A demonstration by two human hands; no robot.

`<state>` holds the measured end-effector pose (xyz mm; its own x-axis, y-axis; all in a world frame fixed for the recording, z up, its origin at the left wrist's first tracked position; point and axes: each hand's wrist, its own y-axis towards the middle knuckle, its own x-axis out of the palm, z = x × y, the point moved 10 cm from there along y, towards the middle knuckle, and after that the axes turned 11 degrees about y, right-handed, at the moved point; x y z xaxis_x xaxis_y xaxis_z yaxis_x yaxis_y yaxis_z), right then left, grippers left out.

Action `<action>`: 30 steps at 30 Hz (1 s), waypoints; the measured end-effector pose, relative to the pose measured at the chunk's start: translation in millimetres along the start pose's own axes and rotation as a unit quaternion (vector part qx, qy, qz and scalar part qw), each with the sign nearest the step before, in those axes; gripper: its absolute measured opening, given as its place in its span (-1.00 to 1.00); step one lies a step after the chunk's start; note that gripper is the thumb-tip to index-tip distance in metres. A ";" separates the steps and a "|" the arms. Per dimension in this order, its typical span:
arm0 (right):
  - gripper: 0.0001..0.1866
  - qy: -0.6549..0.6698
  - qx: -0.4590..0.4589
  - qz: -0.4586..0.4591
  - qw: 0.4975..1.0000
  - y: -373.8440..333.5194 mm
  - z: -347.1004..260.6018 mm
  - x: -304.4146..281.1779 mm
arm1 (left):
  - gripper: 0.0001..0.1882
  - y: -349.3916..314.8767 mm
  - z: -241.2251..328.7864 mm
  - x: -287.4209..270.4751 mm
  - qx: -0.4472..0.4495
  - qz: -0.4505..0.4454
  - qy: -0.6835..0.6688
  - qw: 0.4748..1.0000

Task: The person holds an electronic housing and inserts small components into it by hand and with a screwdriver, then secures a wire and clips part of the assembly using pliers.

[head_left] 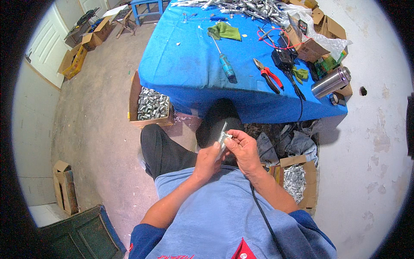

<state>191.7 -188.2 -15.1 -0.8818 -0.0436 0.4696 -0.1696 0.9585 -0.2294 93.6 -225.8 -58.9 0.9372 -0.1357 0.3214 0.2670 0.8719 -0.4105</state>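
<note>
the part (222, 139) sits short of the desk (185, 56), its long axis pointing toward it, the left hand (208, 162) gripping its near end from the left, the right hand (244, 151) pinching its right side.

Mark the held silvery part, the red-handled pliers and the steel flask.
Silvery part (222, 138), head view: its middle.
Red-handled pliers (265, 72), head view: where the handles begin.
Steel flask (327, 83), head view: its body.

Flaking white wall (366, 142) at right; grey-brown floor (95, 125); white door (46, 47) upper left; blue stool (136, 13) at top.
</note>
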 end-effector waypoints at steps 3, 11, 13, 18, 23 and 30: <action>-0.69 -0.041 0.019 -0.021 0.999 4.3 -3.6 -4.8 | -0.42 -0.4 -0.3 -0.7 0.000 -0.003 -0.002 1.000; -0.66 -0.067 0.056 -0.050 0.995 8.2 -3.6 4.8 | -0.36 -1.4 3.6 2.6 -0.013 -0.025 -0.027 0.999; -0.67 -0.066 0.057 -0.055 0.995 8.5 -2.4 6.6 | -0.36 -2.7 7.8 0.3 -0.003 -0.004 -0.008 1.000; -0.76 -0.001 0.045 -0.074 0.996 7.2 -8.9 19.1 | -0.35 -0.7 6.9 -2.4 0.018 0.005 0.028 0.999; -0.77 0.004 0.030 -0.061 0.998 7.4 -7.1 18.6 | -0.33 0.3 4.3 1.5 0.020 -0.018 0.045 0.999; -0.78 -0.014 0.038 -0.055 0.998 11.1 3.5 17.8 | -0.35 0.0 0.2 -1.8 0.018 -0.014 0.018 1.000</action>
<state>172.6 -179.4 -12.3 -0.8674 -0.1569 0.4723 -0.2986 0.9232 -0.2418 91.8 -225.4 -59.3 0.9369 -0.1773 0.3014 0.2865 0.8834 -0.3709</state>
